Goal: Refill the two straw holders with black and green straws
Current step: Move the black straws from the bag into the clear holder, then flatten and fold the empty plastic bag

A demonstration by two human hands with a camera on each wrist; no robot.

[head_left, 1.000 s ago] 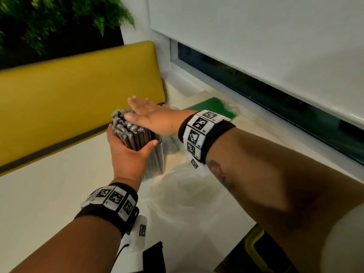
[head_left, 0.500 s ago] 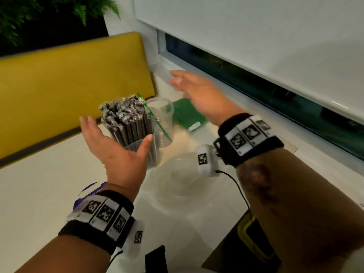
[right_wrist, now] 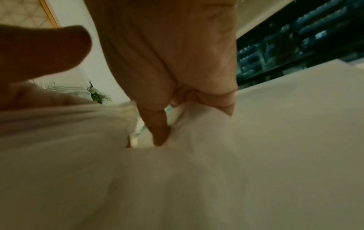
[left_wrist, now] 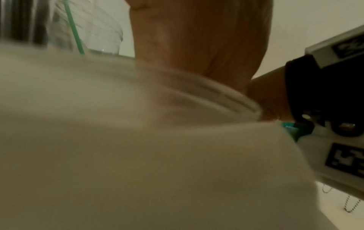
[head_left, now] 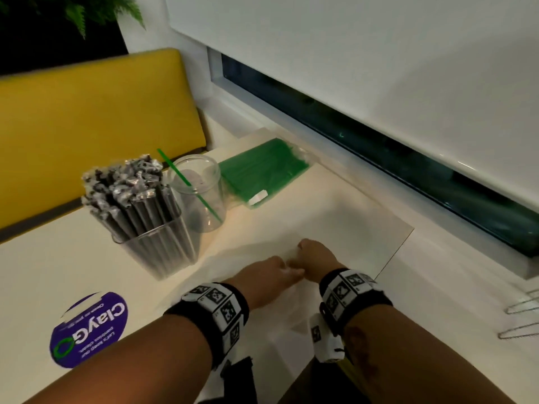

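A square clear holder (head_left: 157, 249) packed with wrapped black straws (head_left: 131, 196) stands at the left of the table. Right beside it is a round clear holder (head_left: 204, 199) with a single green straw (head_left: 189, 189) leaning in it. A sealed pack of green straws (head_left: 262, 170) lies flat behind them. Both hands are low at the table's front, side by side. My left hand (head_left: 274, 272) and right hand (head_left: 309, 253) pinch a limp clear plastic bag (right_wrist: 177, 179) lying on the table; it shows as a pale blurred sheet (left_wrist: 138, 140) in the left wrist view.
A purple round sticker (head_left: 87, 330) lies on the table at front left. A yellow bench back (head_left: 96, 118) runs behind. The table's right edge (head_left: 399, 249) meets a white window ledge (head_left: 452, 272), where a bead chain (head_left: 522, 316) lies.
Both hands have left the black straws and dropped to the table's front, where they now take hold of the clear bag. The view has tilted down.
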